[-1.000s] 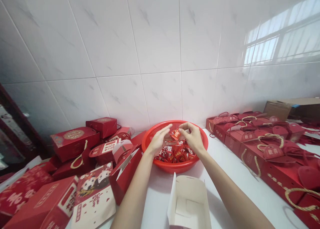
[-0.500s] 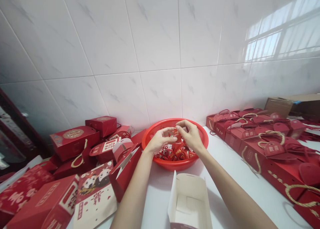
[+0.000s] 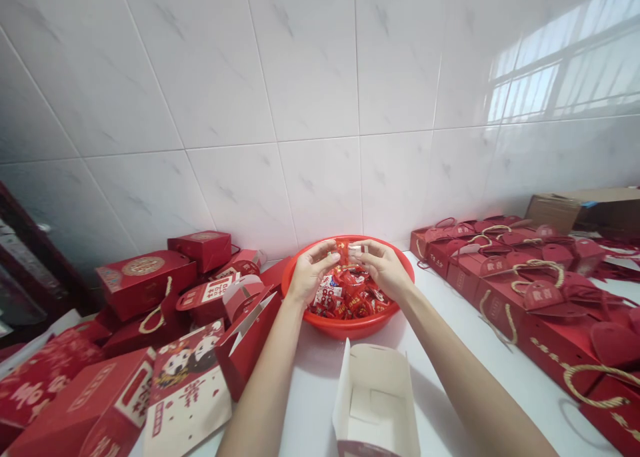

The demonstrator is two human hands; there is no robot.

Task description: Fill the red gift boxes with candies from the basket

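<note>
A red plastic basket (image 3: 345, 328) with perforated sides holds many small wrapped candies (image 3: 353, 294), mostly red, some white. Over its left half, my left hand (image 3: 314, 270) is closed, thumb against fingertips, at the edge of a red wrapped candy (image 3: 343, 249). From the other side my right hand (image 3: 383, 267) pinches with thumb and fingers, and a bit of white shows at its fingertips. The fingers partly cover what each hand grips. Nearer me stands an open paper box (image 3: 377, 404) with a pale inside; no candy shows in it.
Red gift boxes (image 3: 145, 270) are heaped at the left, with a panda-printed box (image 3: 187, 390) lying in front. Rows of red boxes with rope handles (image 3: 505, 270) line the right. A cardboard carton (image 3: 555, 212) stands at the far right. The tiled wall (image 3: 320, 190) rises behind the basket.
My hands have drawn slightly apart above the basket, the right one moving a little right. More of the candies between them now shows. The open box stays in place.
</note>
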